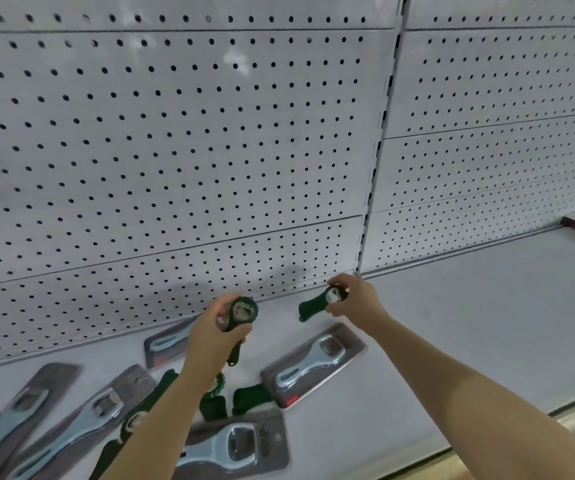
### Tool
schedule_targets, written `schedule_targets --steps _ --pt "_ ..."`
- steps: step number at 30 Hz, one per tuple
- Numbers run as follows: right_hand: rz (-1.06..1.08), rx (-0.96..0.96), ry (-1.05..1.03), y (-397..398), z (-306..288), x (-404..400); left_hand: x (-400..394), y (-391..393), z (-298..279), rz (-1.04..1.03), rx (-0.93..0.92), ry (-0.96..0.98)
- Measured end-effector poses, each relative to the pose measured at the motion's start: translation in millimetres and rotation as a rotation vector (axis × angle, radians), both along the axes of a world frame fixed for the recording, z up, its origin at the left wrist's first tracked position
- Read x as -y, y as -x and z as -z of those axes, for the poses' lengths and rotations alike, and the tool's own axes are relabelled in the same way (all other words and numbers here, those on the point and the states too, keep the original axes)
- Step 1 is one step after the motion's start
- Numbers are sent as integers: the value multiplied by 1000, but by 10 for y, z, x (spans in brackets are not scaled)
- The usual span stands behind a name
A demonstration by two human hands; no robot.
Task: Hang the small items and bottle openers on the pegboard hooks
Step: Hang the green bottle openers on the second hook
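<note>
White pegboard (182, 140) fills the far wall, with a white shelf (469, 341) running along its foot; no hooks show anywhere on the panels in view.

Head view. Left hand (215, 332) grips a green bottle opener (239, 322), fingers curled round its neck. Round head points up toward the pegboard and the handle hangs down toward the near edge, so the long axis runs near to far, roughly upright. Right hand (351, 299) pinches a second green opener (320, 304) at its round head. That handle points left, so its long axis lies close to level, across the scene. Both openers are held off the shelf, near the foot of the board and well apart from each other.

On the shelf below lie several carded silver openers (313, 368) and more loose green openers (249, 398) (partly hidden under the left forearm).

Judgement: step in hand is carrying the two openers up for hanging. To do it well, turn each so its opening faces the board squarely and the handle hangs down; the right one needs about a quarter turn. Locate a hook first, as none is visible.
</note>
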State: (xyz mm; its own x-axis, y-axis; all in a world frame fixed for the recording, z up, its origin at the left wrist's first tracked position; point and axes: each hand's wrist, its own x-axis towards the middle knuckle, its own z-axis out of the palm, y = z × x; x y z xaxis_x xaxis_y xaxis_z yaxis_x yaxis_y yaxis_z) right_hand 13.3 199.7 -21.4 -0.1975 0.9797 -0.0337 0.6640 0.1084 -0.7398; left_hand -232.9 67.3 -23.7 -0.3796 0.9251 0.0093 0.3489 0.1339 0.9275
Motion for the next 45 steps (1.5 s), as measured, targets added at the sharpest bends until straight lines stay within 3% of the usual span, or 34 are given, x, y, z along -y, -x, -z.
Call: schedule_targets --steps 8,15,26,35,45 --pt "27 -273 -122 208 -450 392 264 38 -371 -85 279 -157" --pt "-45 -486 -124 710 -909 1104 821 403 -833 -68 357 -296" --pt "-120 -793 -99 1647 -1484 2223 1901 1037 -1542 -150 319 -484" --pt "-348 -865 -59 2325 -1754 3016 2928 1318 -1852 -323 223 -617" --pt "-547 -912 -39 3040 -2203 3821 3752 1877 -2236 -444 237 -774"
